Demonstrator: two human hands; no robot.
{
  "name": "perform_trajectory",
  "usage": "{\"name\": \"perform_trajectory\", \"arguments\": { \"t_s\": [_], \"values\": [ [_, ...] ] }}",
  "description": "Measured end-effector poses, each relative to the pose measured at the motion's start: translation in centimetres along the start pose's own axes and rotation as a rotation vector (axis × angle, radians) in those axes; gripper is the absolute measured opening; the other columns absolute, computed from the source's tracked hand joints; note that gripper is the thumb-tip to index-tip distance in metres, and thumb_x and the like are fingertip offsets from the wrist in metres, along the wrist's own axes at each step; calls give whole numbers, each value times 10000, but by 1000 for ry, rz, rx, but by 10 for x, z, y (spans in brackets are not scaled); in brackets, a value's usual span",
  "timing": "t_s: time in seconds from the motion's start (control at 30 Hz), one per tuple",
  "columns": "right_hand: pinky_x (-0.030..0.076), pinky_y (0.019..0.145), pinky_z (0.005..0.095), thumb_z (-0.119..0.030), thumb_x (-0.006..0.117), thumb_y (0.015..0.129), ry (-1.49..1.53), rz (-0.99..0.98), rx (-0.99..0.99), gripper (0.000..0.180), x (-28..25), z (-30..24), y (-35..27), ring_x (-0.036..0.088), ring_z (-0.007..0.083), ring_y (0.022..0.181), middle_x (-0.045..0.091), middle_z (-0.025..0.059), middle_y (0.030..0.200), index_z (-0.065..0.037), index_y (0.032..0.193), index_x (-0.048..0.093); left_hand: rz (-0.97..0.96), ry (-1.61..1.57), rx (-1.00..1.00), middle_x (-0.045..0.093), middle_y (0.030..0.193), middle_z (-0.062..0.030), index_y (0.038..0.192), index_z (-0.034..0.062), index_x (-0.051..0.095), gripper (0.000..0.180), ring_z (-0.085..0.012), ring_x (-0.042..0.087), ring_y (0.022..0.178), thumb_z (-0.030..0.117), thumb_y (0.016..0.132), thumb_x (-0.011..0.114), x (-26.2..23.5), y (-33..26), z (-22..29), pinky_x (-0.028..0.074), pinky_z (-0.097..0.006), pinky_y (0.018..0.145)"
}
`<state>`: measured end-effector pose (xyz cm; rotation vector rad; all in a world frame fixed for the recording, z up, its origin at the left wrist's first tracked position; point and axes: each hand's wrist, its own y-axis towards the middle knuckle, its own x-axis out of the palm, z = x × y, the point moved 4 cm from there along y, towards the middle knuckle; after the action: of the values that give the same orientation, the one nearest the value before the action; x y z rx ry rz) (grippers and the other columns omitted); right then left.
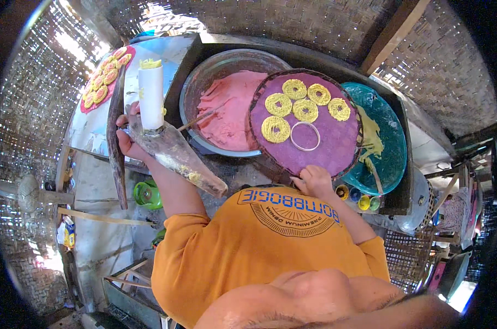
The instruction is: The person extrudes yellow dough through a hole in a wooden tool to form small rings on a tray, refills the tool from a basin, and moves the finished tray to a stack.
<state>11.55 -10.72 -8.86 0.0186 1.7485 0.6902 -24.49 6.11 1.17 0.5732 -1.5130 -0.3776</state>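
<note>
Four yellow coils (292, 107) on the purple tray (336, 148), possibly blocking the pink dough (229, 112).

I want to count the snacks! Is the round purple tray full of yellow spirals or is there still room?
Still room. The purple tray holds five yellow spirals near its far side, plus an empty white ring; the near half is bare.

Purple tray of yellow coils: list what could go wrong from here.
1. The purple tray rests partly over the metal basin of pink dough while the right hand grips its near edge; it might tip, sliding the yellow coils.
2. The left hand holds the wooden press and its white cylinder alone; it could slip.
</note>
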Motion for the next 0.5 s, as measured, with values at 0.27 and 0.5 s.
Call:
{"name": "perform_trajectory", "arguments": {
  "t_s": [0.27, 0.5],
  "values": [
    [444, 643, 330, -412, 717, 590, 380, -80, 167, 440, -40, -9, 50, 554, 237, 750, 539, 86, 795, -71, 833, 584, 16, 98, 16, 464, 917, -72, 850, 174, 570, 203, -237, 460, 944, 218, 660, 630, 17, 6, -34, 365, -415, 924],
    [461, 542, 300, -858, 297, 594, 2392, -572, 402, 1052, -96, -121, 125, 559, 228, 641, 557, 200, 943, -136, 1359, 258, -532, 9, -201, 473, 1061, -56, 978, 191, 555, 297, -230, 443, 1062, 268, 712, 663, 61, 15, -161, 350, -481, 934]
  ]
}}
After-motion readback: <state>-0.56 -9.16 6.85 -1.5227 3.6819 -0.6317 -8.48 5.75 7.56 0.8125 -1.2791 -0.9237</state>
